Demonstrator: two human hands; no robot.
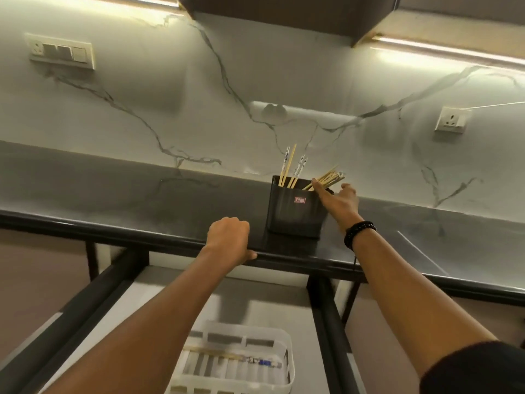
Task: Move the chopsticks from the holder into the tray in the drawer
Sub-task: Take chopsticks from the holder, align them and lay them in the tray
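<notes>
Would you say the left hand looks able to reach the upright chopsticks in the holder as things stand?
Probably yes. The left hand grips the counter edge just beside the black holder, with nothing between it and the upright chopsticks; the right hand holds the leaning chopsticks on the other side.

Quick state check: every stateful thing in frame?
drawer: open
tray: in drawer, partly filled
holder: upright on counter
chopsticks: some in holder, one bunch leaning right; few in tray
left hand: grips counter edge
right hand: touching leaning bunch, grip unclear
</notes>
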